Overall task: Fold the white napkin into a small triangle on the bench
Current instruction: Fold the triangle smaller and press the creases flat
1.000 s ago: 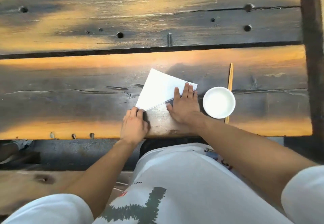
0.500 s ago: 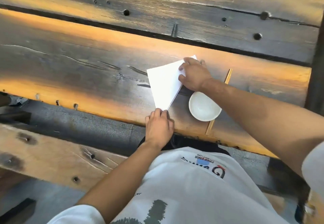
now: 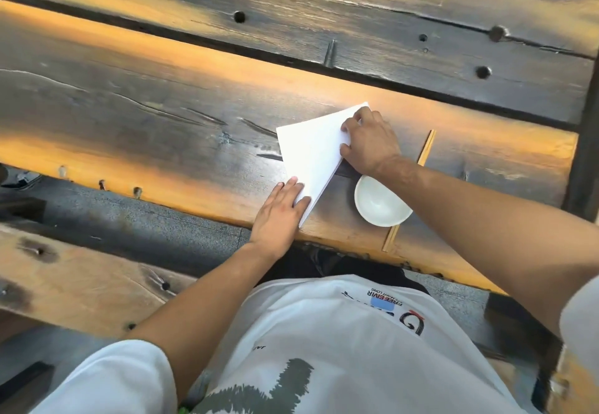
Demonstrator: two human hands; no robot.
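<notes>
The folded white paper napkin (image 3: 311, 157) lies on the dark weathered wooden tabletop (image 3: 162, 115). The left hand (image 3: 280, 211) presses flat, fingers spread, at its 6 o'clock tip; the right hand (image 3: 369, 144), fingers curled, pins its 2 o'clock corner. The round white ceramic bowl (image 3: 381, 204) sits just beside at 4 o'clock; the right forearm could knock it, or uneven pressure skew the crease.

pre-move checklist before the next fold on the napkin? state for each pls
1. Napkin lies flat on the bench as a triangle: ok.
2. Left hand pins the near corner, palm flat: ok.
3. Right hand grips the far right corner, ready to carry it over: ok.
4. Layers aligned along the right edge: cannot tell, only thin stacked edges show.
5. Bowl clear of the napkin: ok, a strip of bench shows between them, but it is close under the right forearm.
6. Chopsticks out of the fold path: ok, they lie beyond the bowl.
</notes>
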